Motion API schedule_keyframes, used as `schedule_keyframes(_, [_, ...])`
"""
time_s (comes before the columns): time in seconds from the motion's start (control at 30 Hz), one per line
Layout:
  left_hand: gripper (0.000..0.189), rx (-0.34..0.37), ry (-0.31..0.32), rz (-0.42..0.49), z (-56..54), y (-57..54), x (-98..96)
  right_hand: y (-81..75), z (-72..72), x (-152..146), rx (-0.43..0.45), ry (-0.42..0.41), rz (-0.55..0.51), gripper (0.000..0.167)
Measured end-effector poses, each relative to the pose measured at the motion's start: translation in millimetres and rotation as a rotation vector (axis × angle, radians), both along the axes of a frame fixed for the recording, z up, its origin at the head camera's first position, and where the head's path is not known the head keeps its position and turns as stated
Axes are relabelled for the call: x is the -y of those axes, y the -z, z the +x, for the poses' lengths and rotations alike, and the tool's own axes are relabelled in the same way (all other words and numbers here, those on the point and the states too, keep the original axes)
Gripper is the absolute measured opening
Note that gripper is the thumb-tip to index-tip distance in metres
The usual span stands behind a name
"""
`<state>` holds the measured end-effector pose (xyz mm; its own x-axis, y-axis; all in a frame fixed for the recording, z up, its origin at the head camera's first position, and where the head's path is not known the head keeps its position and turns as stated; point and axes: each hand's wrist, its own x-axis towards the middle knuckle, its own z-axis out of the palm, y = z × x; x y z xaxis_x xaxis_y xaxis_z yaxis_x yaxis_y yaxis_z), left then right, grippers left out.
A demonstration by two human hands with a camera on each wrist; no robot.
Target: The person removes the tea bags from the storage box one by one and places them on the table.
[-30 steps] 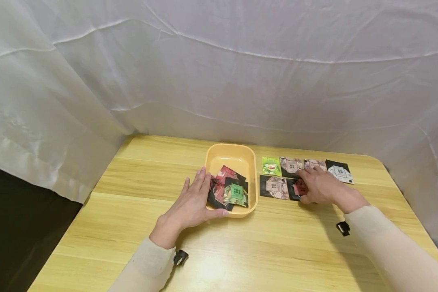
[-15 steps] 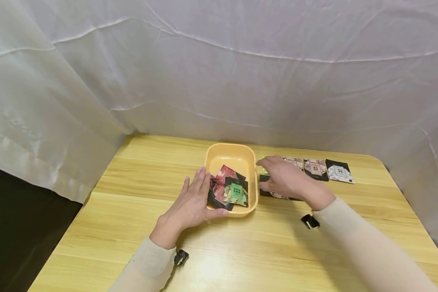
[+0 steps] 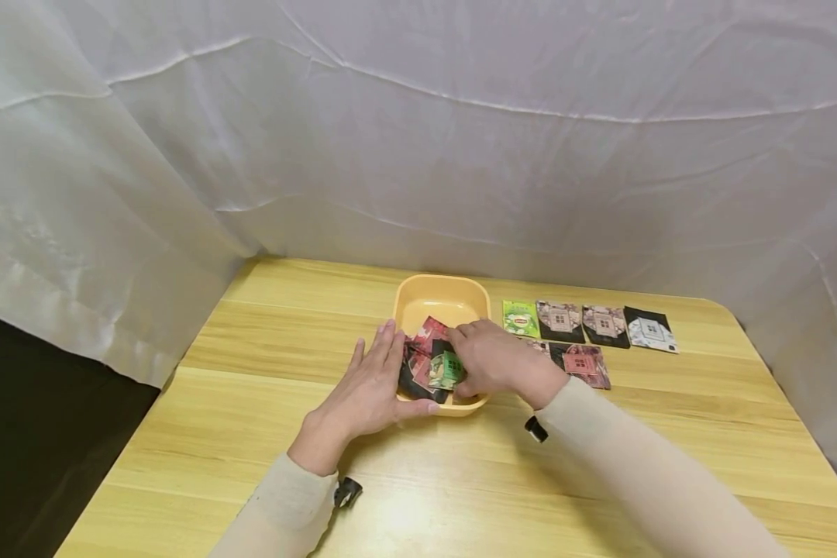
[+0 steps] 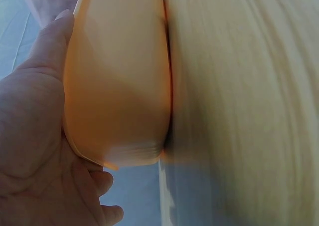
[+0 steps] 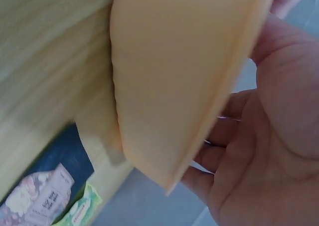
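Note:
A yellow-orange plastic tray (image 3: 418, 287) on the table holds several tea sachets. Among them lie red ones (image 3: 430, 329) and a green-labelled tea sachet (image 3: 446, 370) on top. My left hand (image 3: 366, 387) rests against the tray's left side, fingers along the rim and thumb at the near edge; in the left wrist view it lies beside the tray wall (image 4: 117, 76). My right hand (image 3: 495, 358) reaches over the right rim, its fingertips and thumb spread apart at the green-labelled sachet. The right wrist view hides these fingertips behind the tray wall (image 5: 184, 76).
Right of the tray, a back row has a lime-green tea sachet (image 3: 520, 318), two floral ones (image 3: 559, 319) (image 3: 605, 324) and a white-and-black one (image 3: 651, 330). A red-labelled sachet (image 3: 580, 364) lies in front, beside a partly hidden one. A pale curtain (image 3: 460, 178) hangs behind the table.
My right hand has left the red-labelled sachet in the front row, moved left across the other sachets and come into the tray. My left hand has stayed at the tray.

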<state>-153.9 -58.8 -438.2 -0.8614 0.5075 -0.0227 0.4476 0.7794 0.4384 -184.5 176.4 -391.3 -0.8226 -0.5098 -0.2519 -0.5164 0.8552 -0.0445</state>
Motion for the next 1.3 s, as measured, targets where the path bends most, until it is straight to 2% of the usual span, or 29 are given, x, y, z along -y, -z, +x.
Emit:
schedule_keyframes(0.23, [0.131, 0.0, 0.005, 0.008, 0.0, 0.9, -0.1, 7.8, -1.6, 7, 0.031, 0.027, 0.05, 0.107])
schedule_keyframes(0.6, [0.131, 0.003, 0.001, 0.016, -0.5, 0.7, 0.0, 12.7, -7.7, 11, 0.054, 0.054, 0.079, 0.099])
schedule_keyframes(1.3, [0.131, 0.01, 0.002, 0.013, -0.7, 1.0, 0.1, 14.9, -17.7, 13, -0.021, 0.064, 0.019, 0.102])
